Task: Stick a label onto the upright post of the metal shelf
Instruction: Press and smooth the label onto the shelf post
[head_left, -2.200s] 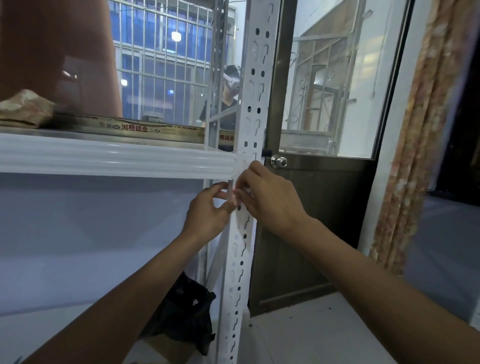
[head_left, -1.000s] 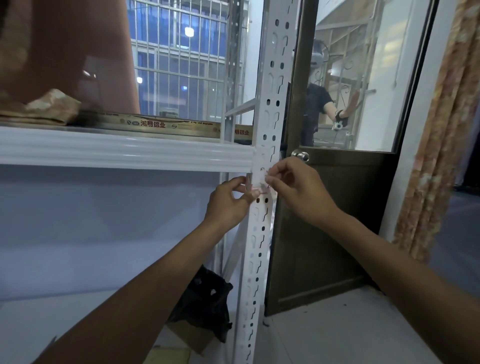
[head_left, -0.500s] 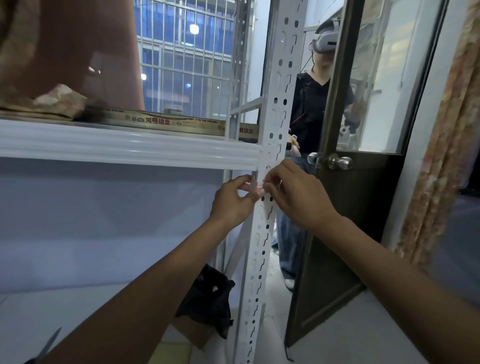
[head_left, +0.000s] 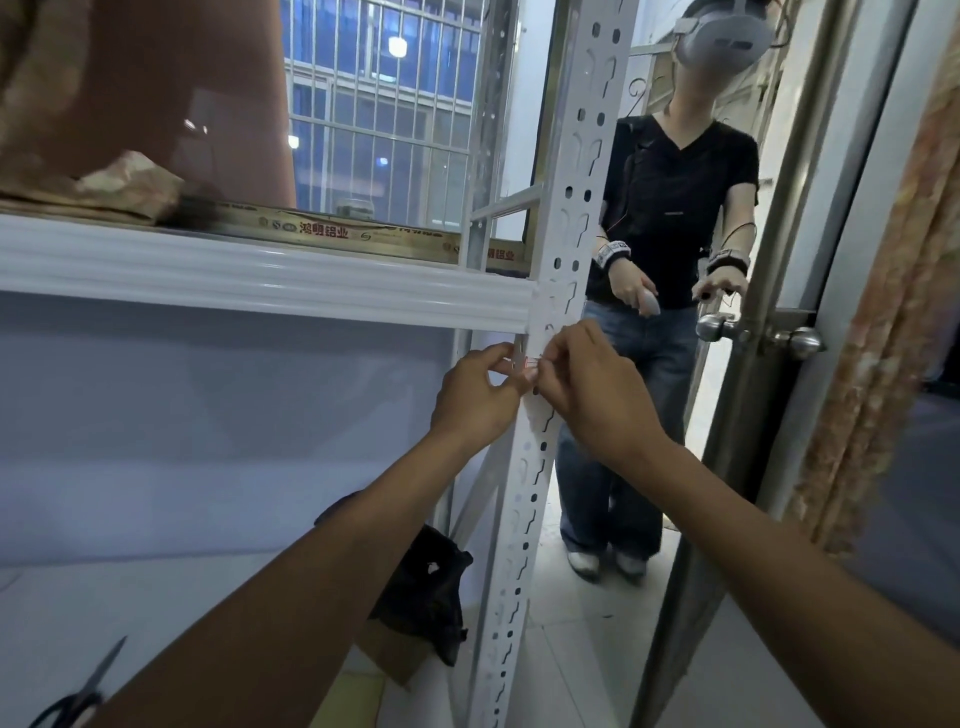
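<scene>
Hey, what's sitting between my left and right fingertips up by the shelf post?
A small white label with red marks, against the upright post; left hand and right hand both pinch it. Head view shows it.

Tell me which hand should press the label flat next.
Probably the right hand: it sits against the post over the label, while the left hand pinches the label edge from the side.

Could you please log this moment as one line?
label against post | left hand pinches label | right hand pinches label

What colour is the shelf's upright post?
The upright post is white, with punched slots; head view.
</scene>
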